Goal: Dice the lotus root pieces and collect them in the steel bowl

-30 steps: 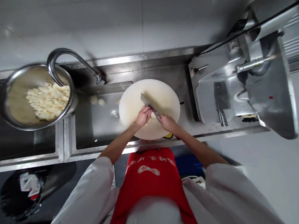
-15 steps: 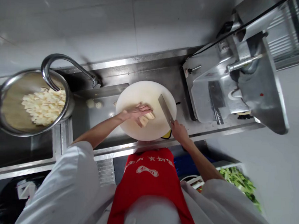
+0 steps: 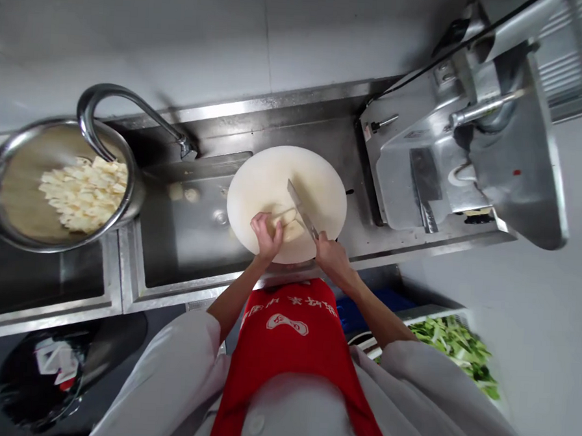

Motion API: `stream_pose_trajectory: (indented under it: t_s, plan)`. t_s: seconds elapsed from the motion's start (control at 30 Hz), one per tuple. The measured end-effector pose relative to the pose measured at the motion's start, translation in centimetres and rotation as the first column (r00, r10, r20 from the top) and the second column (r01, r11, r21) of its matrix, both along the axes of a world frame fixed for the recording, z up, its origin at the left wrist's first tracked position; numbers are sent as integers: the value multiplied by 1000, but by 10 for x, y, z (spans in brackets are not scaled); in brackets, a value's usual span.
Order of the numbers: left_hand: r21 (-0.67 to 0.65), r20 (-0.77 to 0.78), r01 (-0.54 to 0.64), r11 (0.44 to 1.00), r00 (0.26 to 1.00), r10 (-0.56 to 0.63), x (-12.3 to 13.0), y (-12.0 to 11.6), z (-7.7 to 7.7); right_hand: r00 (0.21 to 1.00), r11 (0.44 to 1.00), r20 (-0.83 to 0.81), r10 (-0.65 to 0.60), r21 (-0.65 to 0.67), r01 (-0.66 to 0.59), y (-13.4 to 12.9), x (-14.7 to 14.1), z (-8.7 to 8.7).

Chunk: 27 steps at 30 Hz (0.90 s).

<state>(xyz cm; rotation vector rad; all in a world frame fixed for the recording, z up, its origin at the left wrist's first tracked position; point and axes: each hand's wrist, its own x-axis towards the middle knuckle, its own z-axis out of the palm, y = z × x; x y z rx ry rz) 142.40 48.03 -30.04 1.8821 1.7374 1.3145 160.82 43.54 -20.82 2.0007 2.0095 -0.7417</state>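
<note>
A round white cutting board [image 3: 269, 171] lies across the steel sink's edge in front of me. On its lower middle are pale, cream-coloured food pieces [image 3: 293, 230]. My left hand [image 3: 268, 235] is curled at the left side of these pieces, fingers and thumb bent around one of them. My right hand [image 3: 332, 256] is closed around the handle of a cleaver [image 3: 302, 207]. The blade points up and to the left over the board, right beside the pieces.
A large steel pot [image 3: 135, 197] with many pale cut pieces stands at the left beneath a curved faucet [image 3: 131, 96]. At right is a metal slicing machine [image 3: 519, 152] with another cleaver [image 3: 424, 186] lying on it. Green vegetables [image 3: 454, 347] fill a crate below right.
My left hand has turned from lying flat over the pieces to curling at their left side. The cleaver has moved left, close to the pieces, with my right hand.
</note>
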Motion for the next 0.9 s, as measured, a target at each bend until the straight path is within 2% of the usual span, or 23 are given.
stream_pose_trajectory:
  t_s: [0.07, 0.2, 0.27, 0.33, 0.47, 0.63, 0.7, 0.8, 0.9]
  plan:
    - [4, 21, -40, 999, 999, 40, 1, -3, -4, 1000, 1000, 10, -5, 21, 4, 2, -7, 1]
    - [-77, -39, 65, 995, 997, -68, 11, -5, -15, 999, 999, 20, 32, -21, -31, 12, -27, -4]
    - [-94, -21, 77, 993, 997, -79, 13, -6, -17, 998, 999, 40, 41, -26, -40, 17, -29, -3]
    - [-79, 40, 43, 996, 998, -40, 12, -8, -16, 997, 999, 54, 52, -16, -51, 19, -25, 2]
    - [-37, 141, -119, 992, 982, 123, 9, -12, -13, 997, 998, 55, 49, 45, -51, 13, -23, 14]
    - [-75, 57, -7, 997, 998, 11, 10, -10, -17, 998, 998, 38, 55, -38, -54, 15, -41, 9]
    - [-69, 61, -40, 997, 997, 44, 7, -11, -17, 997, 998, 48, 67, -23, -66, 16, -44, 9]
    - [-52, 90, -171, 984, 980, 175, 1, -16, -16, 998, 998, 41, 50, 40, -52, 14, -45, 12]
    - [-102, 37, -136, 985, 989, 141, 0, -18, -16, 1000, 999, 1, 30, 24, -30, 11, -51, 10]
